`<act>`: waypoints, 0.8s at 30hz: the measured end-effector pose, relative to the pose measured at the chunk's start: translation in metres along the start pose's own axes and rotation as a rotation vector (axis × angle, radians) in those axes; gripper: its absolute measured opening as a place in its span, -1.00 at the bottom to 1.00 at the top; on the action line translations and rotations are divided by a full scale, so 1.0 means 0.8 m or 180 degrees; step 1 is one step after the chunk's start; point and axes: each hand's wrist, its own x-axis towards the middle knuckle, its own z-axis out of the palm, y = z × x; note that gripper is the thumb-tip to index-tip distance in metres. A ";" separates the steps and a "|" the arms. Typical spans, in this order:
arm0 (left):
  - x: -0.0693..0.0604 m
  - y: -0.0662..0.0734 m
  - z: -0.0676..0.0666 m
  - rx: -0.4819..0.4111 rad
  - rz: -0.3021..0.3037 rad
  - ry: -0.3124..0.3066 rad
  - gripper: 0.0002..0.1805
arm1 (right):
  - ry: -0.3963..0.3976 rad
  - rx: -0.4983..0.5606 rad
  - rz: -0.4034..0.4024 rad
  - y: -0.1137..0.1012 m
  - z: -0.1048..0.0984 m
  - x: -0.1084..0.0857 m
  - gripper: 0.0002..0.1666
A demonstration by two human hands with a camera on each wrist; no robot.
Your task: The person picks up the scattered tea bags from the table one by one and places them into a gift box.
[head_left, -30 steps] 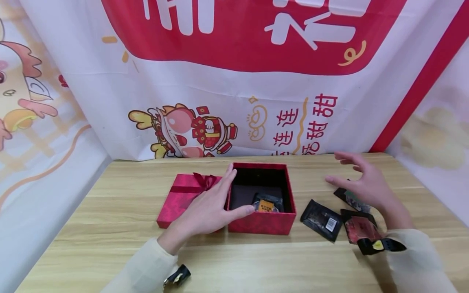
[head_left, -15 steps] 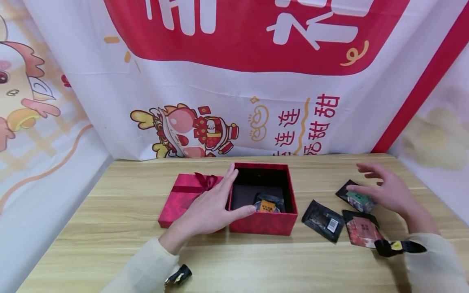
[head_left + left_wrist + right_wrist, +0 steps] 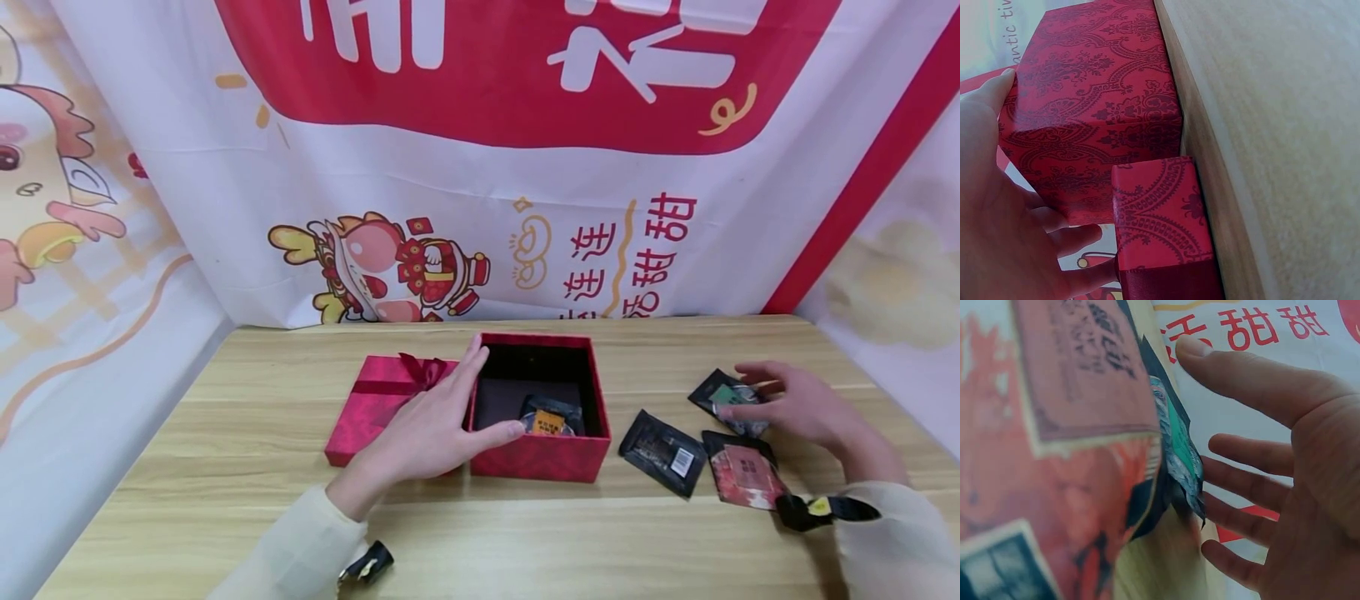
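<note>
My left hand [image 3: 423, 425] rests against the left front corner of an open red gift box [image 3: 540, 458], its fingers spread and fairly straight. In the left wrist view, the thumb touches the box's rim and the other fingers lie along its side. A sachet with an orange label [image 3: 550, 422] lies inside the box. On the right, my right hand [image 3: 806, 408] hovers by a black sachet with a green label [image 3: 711, 388]. Its fingers are apart around that sachet, and in the right wrist view [image 3: 1329, 487] no grip on it shows.
Left of the box lies its red lid [image 3: 360, 417] with a ribbon bow, partly behind my left hand. Between box and right hand is a black sachet, barcode up [image 3: 660, 454]. Beside it lies a sachet with a red label [image 3: 742, 475]. A printed cloth [image 3: 450, 183] hangs behind the table.
My right hand has moved to the right and then down toward the green-labelled sachet, with its fingers drawing closer to it. My left hand stays at the box corner.
</note>
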 end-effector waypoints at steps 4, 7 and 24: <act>0.000 0.000 0.000 0.0009 -0.0008 -0.0006 0.21 | -0.0074 -0.0014 0.0005 -0.001 0.003 0.002 0.18; 0.000 0.000 0.000 0.0008 -0.0003 -0.0005 0.21 | -0.0064 -0.0025 -0.0026 -0.001 0.004 0.003 0.19; 0.000 0.000 0.000 0.0002 0.0006 0.0006 0.23 | 0.0086 -0.0404 -0.0206 0.002 0.012 0.006 0.14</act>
